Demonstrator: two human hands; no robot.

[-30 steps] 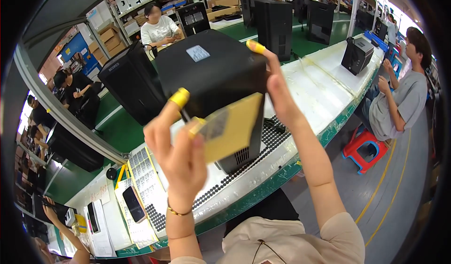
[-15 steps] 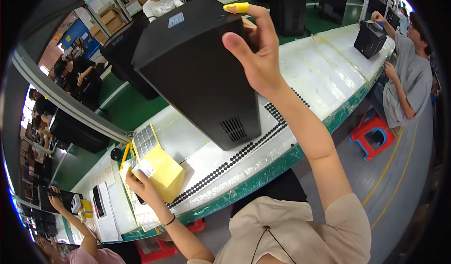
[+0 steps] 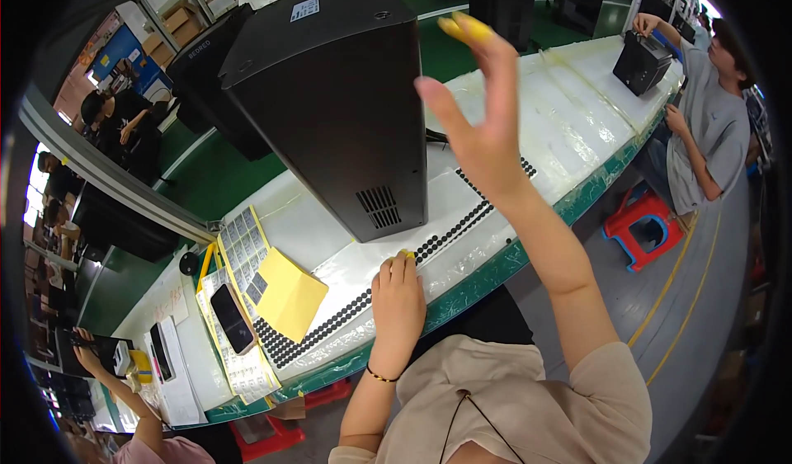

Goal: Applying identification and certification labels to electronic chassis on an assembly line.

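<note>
In my head view, my right hand [image 3: 487, 146] hovers open and empty at one o'clock, beside the black computer case [image 3: 346, 109] standing at eleven, while my left hand [image 3: 398, 303] meets the black dots [image 3: 436, 244] at six, whether pinching any I cannot tell.

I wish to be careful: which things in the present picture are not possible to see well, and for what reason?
All in the head view:
- Left hand: whether its fingertips hold anything is hidden by the hand itself.
- Right hand: blurred, so fingertip detail is lost.
- Black case: its own body hides the far side.
- Pale label: print too small.
- Person in pink: cut off by the lower edge.
</note>
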